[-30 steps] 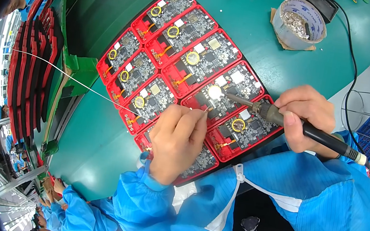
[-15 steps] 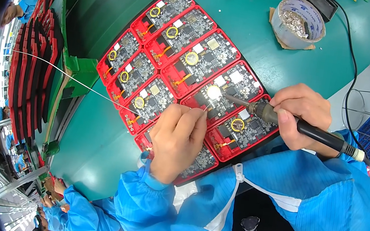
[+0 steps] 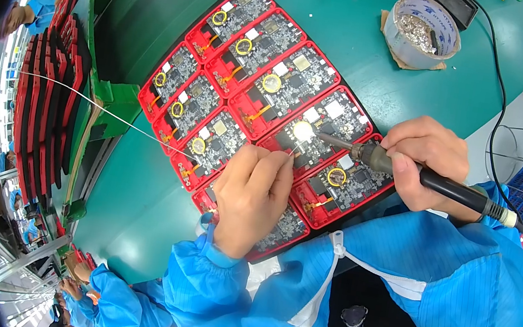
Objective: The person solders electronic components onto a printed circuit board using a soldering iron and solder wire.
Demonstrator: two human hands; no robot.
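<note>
My right hand [image 3: 428,159] grips a soldering iron [image 3: 452,192] by its dark handle, the tip pointing left. That tip lies over a circuit board [image 3: 340,118] in a red housing, beside a brightly lit round part [image 3: 303,131]. Between the pinched fingers of my left hand [image 3: 251,196] is a thin solder wire [image 3: 105,111], its short end reaching toward the same round part. Glare hides whether tip and wire touch. Several more boards in red housings [image 3: 224,97] sit in rows around it, many with a yellow ring and an orange flex strip. My left hand covers part of the nearest ones.
A tape roll [image 3: 443,52] holding metallic scraps stands on cardboard at the far right. The iron's black cable [image 3: 499,98] runs along the right. Left stand a green divider [image 3: 114,99] and stacked red-black housings [image 3: 44,108]. Co-workers' blue sleeves [image 3: 122,306] show at left.
My hands hold almost the same place, with iron and wire still over the same board. At the upper left, a co-worker's blue sleeve has shifted slightly.
</note>
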